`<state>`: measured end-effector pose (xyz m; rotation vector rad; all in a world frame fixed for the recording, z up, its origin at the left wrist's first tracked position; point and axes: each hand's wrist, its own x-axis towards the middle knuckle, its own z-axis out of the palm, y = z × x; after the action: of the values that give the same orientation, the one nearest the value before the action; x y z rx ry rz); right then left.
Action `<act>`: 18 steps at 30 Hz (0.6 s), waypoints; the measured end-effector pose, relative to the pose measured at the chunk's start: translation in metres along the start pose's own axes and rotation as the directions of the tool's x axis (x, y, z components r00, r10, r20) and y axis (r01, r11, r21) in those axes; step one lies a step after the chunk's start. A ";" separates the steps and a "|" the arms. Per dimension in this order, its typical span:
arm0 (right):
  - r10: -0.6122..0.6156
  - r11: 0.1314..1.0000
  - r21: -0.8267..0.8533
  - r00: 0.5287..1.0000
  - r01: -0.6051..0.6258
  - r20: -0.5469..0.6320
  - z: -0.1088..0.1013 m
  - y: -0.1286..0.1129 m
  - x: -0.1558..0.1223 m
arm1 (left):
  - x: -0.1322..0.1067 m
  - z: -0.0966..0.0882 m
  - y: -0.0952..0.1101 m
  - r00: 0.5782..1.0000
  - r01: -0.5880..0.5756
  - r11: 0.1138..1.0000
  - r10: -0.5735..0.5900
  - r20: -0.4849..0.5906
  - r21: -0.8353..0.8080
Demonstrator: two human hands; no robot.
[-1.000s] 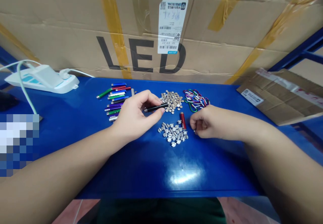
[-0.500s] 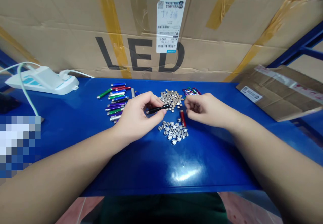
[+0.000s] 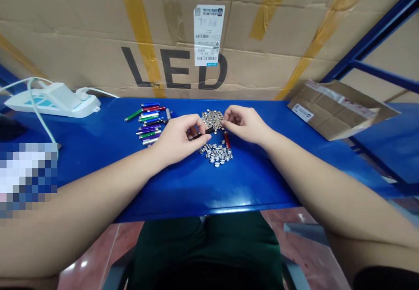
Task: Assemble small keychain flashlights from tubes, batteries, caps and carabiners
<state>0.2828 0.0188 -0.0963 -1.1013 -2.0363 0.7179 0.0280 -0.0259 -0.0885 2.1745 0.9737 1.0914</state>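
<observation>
My dark green trousers (image 3: 209, 242) sit just below the front edge of the blue table (image 3: 209, 207); my forearms reach across it to the middle; my left hand (image 3: 175, 139) is closed in a firm pinch, thumb and fingers grasping a slim black tube (image 3: 200, 134); my right hand (image 3: 244, 124) is bunched, its fingertips (image 3: 225, 119) right at the tube's far end, though they hide whether they hold some small piece, so I cannot tell; the tube is held over the table between two metal heaps, its long axis slanting across my body, low at my left and rising to my right, its far end pointing right and away from me; just beyond my hands lie a heap of loose silver discs (image 3: 216, 155) and a heap of button cells (image 3: 212, 120); a red tube (image 3: 226, 140) lies between them at my right, its long axis running nearly front to back; a row of coloured tubes (image 3: 149, 126) lies at my left; so much looks left to do, with both heaps large, many tubes loose and no finished piece in sight; farther off are a white power strip (image 3: 52, 104), a flattened parcel (image 3: 334, 111) and a taped cardboard box (image 3: 173, 69) printed LED.
</observation>
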 end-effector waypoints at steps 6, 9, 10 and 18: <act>-0.071 0.940 0.341 0.979 0.001 0.193 0.004 -0.013 -0.008 | 0.001 0.003 -0.004 1.000 0.008 0.997 -0.008 -0.007 -0.076; -0.127 0.934 0.355 0.972 0.049 0.200 0.008 -0.015 -0.011 | 0.000 0.006 -0.007 1.000 -0.018 0.992 0.021 0.020 -0.123; -0.129 0.926 0.374 0.973 0.050 0.190 0.009 -0.015 -0.012 | -0.001 0.007 -0.007 0.999 -0.028 0.991 0.033 0.032 -0.128; -0.166 0.852 0.522 0.966 0.040 0.197 0.015 -0.019 -0.014 | -0.004 0.011 -0.002 0.992 -0.062 0.982 0.080 0.096 -0.177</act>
<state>0.2673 -0.0048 -0.0959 -0.6094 -1.9022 1.2971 0.0345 -0.0292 -0.0978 2.1141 0.7322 1.0445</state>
